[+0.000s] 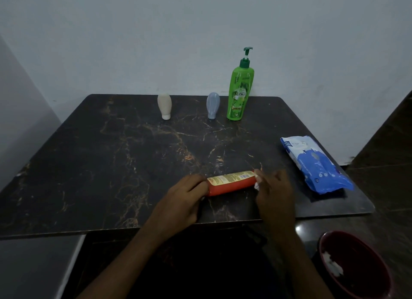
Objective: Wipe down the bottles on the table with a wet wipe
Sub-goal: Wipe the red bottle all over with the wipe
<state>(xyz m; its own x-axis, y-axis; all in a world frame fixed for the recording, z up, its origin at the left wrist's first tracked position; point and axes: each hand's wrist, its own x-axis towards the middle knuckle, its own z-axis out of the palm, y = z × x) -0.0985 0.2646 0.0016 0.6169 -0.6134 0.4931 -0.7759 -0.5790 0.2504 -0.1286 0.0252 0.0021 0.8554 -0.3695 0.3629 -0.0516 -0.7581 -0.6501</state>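
Observation:
An orange bottle (231, 182) with a pale label lies sideways just above the dark marble table (111, 165), near its front edge. My left hand (185, 198) grips the bottle's left end. My right hand (275, 187) holds a crumpled white wet wipe (257, 182) against the bottle's right end. At the back of the table stand a white squeeze bottle (165, 106), a grey-blue squeeze bottle (213, 104) and a tall green pump bottle (239, 91).
A blue pack of wet wipes (316, 165) lies at the table's right edge. A dark red bin (356, 267) holding white used wipes stands on the floor at lower right. A pale wall runs behind the table.

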